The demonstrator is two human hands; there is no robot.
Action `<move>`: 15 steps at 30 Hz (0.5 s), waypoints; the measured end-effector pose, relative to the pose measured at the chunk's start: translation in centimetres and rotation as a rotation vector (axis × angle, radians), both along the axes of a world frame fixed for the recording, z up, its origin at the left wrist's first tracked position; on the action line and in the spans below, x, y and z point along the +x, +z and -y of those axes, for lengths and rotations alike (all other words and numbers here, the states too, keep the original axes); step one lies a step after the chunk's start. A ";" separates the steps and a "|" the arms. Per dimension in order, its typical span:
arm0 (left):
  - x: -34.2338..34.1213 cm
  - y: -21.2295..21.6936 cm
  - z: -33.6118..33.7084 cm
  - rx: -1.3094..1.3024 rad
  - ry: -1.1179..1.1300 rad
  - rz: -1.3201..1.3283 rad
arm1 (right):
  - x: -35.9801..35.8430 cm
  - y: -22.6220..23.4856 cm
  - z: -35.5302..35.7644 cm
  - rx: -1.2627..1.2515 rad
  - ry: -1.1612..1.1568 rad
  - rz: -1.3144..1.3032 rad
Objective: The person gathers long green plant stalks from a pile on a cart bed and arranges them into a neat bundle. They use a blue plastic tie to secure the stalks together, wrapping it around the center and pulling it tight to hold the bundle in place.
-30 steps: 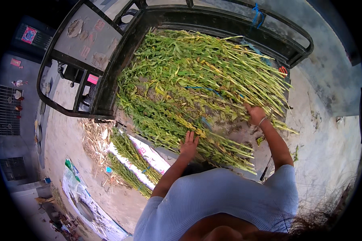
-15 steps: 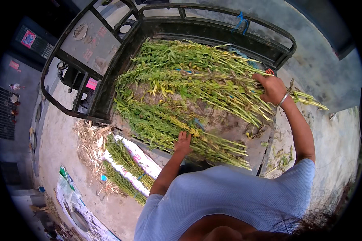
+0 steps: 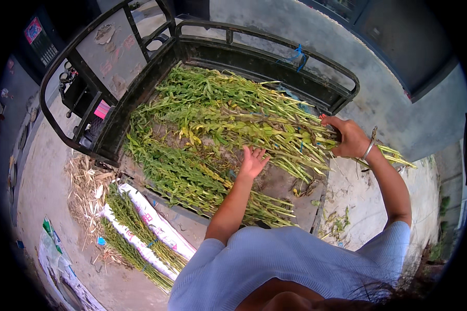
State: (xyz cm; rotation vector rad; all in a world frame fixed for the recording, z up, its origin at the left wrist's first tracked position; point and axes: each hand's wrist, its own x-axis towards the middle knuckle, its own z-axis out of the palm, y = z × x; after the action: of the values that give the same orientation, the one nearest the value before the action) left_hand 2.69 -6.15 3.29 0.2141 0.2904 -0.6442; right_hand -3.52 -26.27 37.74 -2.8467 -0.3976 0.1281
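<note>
While the right hand is gripping a bunch near its cut ends, the left hand is holding nothing and is showing its palm, fingers spread wide. The bunch is lying along the middle of the cart bed, its leafy part pointing toward the front frame, and some of its ends are projecting past the right wrist, beyond the bed's edge. A bracelet is circling that wrist.

The left hand is hovering or resting between the bunch and the near stalks; contact cannot be told. Far stalks are lying beside the bunch, toward the side rail, from which a blue tie is hanging.

On the ground beside the cart, two bundles are lying with white sacks, and dry husks are lying just beside them.
</note>
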 end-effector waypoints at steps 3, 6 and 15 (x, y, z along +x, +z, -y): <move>1.5 4.6 1.4 -0.395 -0.004 0.197 | -2.0 1.9 1.9 0.214 -0.071 -0.005; 2.6 10.3 0.6 -0.233 -0.018 0.455 | -4.9 1.9 4.4 0.375 -0.321 -0.113; -1.5 4.4 2.7 0.282 -0.203 0.132 | -7.2 -21.1 10.5 0.823 -0.474 -0.266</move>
State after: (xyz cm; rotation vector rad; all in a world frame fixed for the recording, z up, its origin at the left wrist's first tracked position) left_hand 1.17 -8.88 7.70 0.5596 0.2333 -0.7853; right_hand -10.76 -36.72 16.63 -1.9986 0.2433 0.1908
